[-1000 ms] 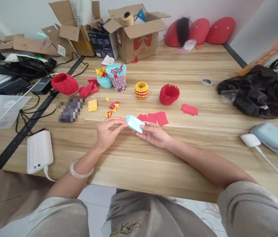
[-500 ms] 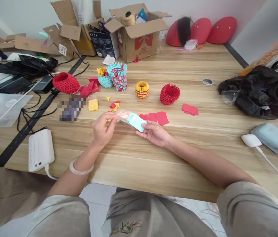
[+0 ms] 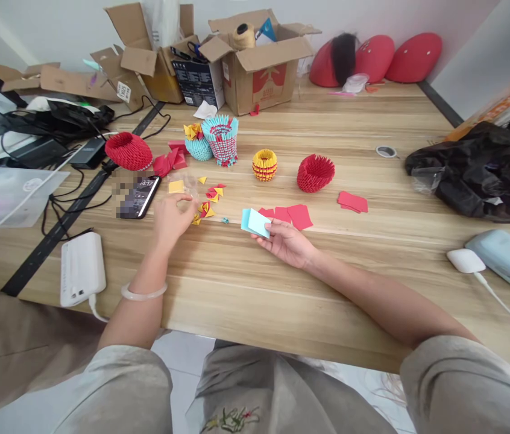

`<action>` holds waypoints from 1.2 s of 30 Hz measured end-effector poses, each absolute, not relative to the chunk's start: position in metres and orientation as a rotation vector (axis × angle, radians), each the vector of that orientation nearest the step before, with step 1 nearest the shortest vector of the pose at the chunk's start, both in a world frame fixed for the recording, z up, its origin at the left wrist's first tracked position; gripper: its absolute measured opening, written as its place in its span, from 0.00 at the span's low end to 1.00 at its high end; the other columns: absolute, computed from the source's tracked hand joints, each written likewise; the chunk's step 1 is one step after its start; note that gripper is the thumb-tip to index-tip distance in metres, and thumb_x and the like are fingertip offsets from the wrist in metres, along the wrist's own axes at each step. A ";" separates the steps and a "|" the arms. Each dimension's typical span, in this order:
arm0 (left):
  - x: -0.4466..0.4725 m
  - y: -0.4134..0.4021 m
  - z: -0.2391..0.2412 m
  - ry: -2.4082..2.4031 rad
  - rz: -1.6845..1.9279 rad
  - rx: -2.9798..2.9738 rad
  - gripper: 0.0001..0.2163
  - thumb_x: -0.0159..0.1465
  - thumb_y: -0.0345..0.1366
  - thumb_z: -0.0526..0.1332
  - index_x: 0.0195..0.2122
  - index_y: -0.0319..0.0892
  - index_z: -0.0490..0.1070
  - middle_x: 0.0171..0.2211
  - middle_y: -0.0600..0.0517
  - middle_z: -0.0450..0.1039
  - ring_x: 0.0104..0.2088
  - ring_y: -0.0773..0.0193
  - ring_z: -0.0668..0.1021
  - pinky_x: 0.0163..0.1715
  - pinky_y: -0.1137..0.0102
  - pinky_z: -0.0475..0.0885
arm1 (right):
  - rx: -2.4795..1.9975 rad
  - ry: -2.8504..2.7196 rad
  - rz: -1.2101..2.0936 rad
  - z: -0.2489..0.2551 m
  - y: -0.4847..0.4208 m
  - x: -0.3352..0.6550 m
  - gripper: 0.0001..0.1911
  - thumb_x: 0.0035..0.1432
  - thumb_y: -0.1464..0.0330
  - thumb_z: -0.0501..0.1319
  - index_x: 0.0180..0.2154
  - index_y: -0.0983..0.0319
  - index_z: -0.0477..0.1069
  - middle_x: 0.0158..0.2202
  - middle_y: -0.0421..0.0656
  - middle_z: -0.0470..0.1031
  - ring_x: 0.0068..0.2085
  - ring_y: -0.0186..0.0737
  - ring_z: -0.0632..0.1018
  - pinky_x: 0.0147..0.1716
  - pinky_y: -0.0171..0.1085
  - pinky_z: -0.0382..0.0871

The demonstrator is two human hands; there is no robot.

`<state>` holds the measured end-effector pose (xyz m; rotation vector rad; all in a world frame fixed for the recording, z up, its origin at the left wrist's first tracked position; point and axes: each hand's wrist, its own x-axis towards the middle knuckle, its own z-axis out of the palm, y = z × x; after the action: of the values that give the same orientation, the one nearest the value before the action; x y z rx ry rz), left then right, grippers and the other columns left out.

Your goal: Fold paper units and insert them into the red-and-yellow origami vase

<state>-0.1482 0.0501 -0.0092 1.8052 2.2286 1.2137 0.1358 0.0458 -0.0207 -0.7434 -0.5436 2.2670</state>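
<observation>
My right hand (image 3: 289, 242) holds a small stack of light blue paper slips (image 3: 255, 223) between thumb and fingers, its left end fanned apart. My left hand (image 3: 173, 218) is closed in a pinch at the edge of a crinkled clear plastic bag (image 3: 189, 181), beside a yellow paper pack (image 3: 176, 187). Folded red and yellow paper triangles (image 3: 205, 210) lie just right of my left hand. A tiny blue folded piece (image 3: 225, 220) sits between the hands. Red paper slips (image 3: 298, 216) lie behind the blue stack, partly covered by it.
Behind stand a yellow-and-red paper bowl (image 3: 264, 166), a red paper bowl (image 3: 316, 173) and a blue-and-red paper vase (image 3: 223, 141). A phone (image 3: 146, 198) and a white power bank (image 3: 83, 269) are at left. A black plastic bag (image 3: 476, 169) lies at right; cardboard boxes (image 3: 259, 78) line the back.
The clear bag has come off the blue paper stack. My left hand has carried it left to the yellow pack. My right hand keeps the stack in nearly the same place.
</observation>
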 end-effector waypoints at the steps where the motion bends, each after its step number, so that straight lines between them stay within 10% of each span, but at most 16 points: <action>1: -0.140 0.047 -0.007 2.125 1.278 1.868 0.09 0.54 0.41 0.66 0.29 0.40 0.77 0.32 0.43 0.79 0.36 0.51 0.79 0.44 0.56 0.72 | -0.733 -0.547 2.265 -0.020 0.045 0.136 0.06 0.53 0.76 0.63 0.31 0.63 0.67 0.33 0.42 0.80 0.35 0.37 0.82 0.36 0.31 0.78; 7: -0.071 0.014 0.006 1.004 1.183 1.792 0.43 0.39 0.48 0.76 0.57 0.45 0.65 0.53 0.40 0.72 0.56 0.48 0.73 0.52 0.61 0.72 | -0.606 -0.673 2.377 -0.014 0.037 0.136 0.11 0.51 0.73 0.66 0.38 0.63 0.69 0.37 0.42 0.80 0.38 0.36 0.82 0.40 0.32 0.77; 13: -0.054 0.000 0.006 1.043 1.252 1.706 0.18 0.51 0.39 0.72 0.42 0.41 0.74 0.42 0.44 0.79 0.42 0.56 0.81 0.40 0.66 0.77 | -0.608 -1.040 2.290 -0.019 0.029 0.134 0.15 0.51 0.62 0.68 0.39 0.61 0.71 0.38 0.40 0.79 0.40 0.36 0.81 0.47 0.39 0.76; 21: -0.078 0.013 0.006 1.515 1.179 1.915 0.24 0.51 0.41 0.72 0.48 0.42 0.71 0.38 0.48 0.80 0.37 0.60 0.82 0.41 0.67 0.76 | -0.628 -2.565 0.760 -0.013 0.057 0.154 0.20 0.66 0.60 0.51 0.52 0.63 0.69 0.59 0.51 0.68 0.63 0.49 0.65 0.62 0.52 0.58; 25: -0.073 0.016 -0.005 1.396 1.088 2.249 0.10 0.56 0.41 0.68 0.36 0.42 0.78 0.39 0.46 0.80 0.39 0.58 0.81 0.44 0.66 0.75 | -0.728 -2.903 0.555 0.007 0.080 0.169 0.20 0.67 0.60 0.47 0.45 0.63 0.74 0.49 0.50 0.77 0.52 0.46 0.76 0.51 0.44 0.68; 36: -0.070 0.017 -0.015 1.354 1.054 2.379 0.13 0.56 0.42 0.68 0.40 0.42 0.78 0.42 0.44 0.80 0.41 0.57 0.81 0.45 0.64 0.75 | -1.661 -3.059 0.233 0.052 0.115 0.217 0.14 0.60 0.66 0.53 0.31 0.66 0.75 0.29 0.50 0.75 0.32 0.43 0.76 0.30 0.36 0.61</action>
<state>-0.0698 0.0165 -0.0149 2.3795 1.3543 1.0544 0.2166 0.1152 0.0525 -1.6611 -3.0593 0.2333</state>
